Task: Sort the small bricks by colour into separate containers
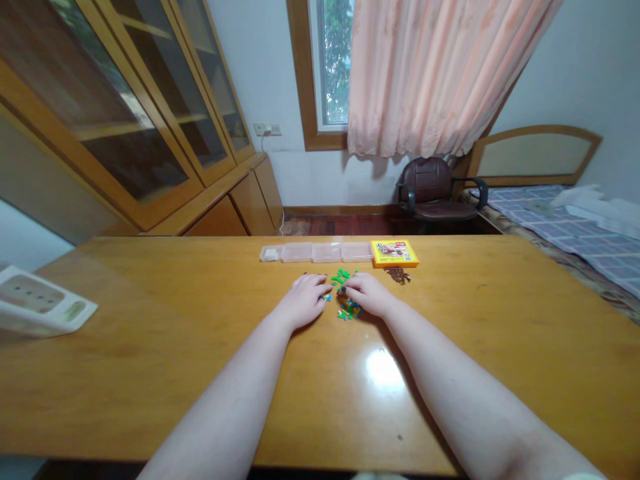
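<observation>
Both my hands rest on a pile of small green, blue and orange plastic pieces in the middle of the wooden table. My left hand lies palm down at the pile's left edge, fingers curled onto the pieces. My right hand covers the pile's right side with its fingertips bent down among the pieces. What each hand pinches, if anything, is hidden. Beyond the pile lies a clear compartment box, a yellow box to its right, and a small heap of dark brown pieces.
A white plastic device sits at the table's left edge. Glass-door cabinets line the left wall. Behind the table stand a brown office chair, a bed at the right, and a curtained window.
</observation>
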Motion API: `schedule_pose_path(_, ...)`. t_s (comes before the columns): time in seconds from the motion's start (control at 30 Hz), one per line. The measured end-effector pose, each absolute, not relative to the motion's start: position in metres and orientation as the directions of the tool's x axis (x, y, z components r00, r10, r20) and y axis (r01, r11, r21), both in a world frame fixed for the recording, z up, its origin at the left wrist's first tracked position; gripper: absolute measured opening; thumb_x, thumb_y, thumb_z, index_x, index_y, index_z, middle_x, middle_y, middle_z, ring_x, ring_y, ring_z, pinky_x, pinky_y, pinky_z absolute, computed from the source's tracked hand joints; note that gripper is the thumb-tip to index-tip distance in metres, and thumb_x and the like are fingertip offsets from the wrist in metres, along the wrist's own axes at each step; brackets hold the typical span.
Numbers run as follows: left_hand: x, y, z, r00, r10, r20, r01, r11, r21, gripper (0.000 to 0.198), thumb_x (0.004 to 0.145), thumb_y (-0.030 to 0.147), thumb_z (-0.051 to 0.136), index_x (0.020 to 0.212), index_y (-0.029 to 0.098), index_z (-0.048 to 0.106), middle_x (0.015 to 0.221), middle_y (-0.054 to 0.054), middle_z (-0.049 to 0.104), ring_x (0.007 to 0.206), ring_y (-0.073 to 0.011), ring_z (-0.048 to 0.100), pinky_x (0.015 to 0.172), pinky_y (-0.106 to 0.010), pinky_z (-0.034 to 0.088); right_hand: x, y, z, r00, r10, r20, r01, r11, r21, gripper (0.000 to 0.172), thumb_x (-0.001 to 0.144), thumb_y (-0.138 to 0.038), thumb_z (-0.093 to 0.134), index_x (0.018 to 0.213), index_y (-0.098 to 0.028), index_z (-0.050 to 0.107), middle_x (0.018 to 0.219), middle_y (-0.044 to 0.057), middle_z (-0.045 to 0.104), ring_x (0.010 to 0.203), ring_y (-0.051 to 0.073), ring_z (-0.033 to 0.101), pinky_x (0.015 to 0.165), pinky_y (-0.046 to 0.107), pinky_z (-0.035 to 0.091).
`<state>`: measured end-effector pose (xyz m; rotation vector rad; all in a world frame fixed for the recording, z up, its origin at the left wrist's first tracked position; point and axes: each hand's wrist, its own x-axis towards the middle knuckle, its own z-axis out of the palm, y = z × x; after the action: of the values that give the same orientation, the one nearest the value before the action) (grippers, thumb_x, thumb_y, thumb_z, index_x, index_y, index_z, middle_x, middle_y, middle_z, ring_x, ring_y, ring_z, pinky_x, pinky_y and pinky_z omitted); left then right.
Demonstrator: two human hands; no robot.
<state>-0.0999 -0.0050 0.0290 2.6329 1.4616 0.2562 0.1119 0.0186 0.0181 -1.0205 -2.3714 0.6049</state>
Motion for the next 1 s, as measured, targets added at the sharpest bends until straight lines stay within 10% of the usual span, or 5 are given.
schedule_pose_path(0.47,-0.097,-0.003,0.026,0.531,0.845,0.058,0.808,-0.526,0.265,0.041,0.083,0.022,0.041,0.121,0.024,0.058,0.128,-0.004,0.057,0.120,-0.0202,0.049,0.110,-0.043,0.026,0.123,0.027,0.009,-0.016,0.956,0.293,0.581,0.247,-0.776,0.033,0.087,-0.031,0.038,0.070,-0.017,0.062,0.069,0.004,0.066,0.068,0.017,0.059,0.063,0.025,0.039)
schedule_pose_path(1.0,-0.095,0.001,0.028,0.508,0.849,0.142,0.818,-0.528,0.228,0.031,0.088,0.029,0.040,0.094,0.021,0.069,0.104,-0.005,0.069,0.099,-0.0203,0.061,0.100,-0.040,0.039,0.122,0.031,0.001,-0.093,0.979,0.182,0.601,0.201,-0.774,0.040,0.087,-0.038,0.036,0.061,-0.018,0.057,0.060,0.001,0.059,0.058,0.014,0.053,0.055,0.023,0.034)
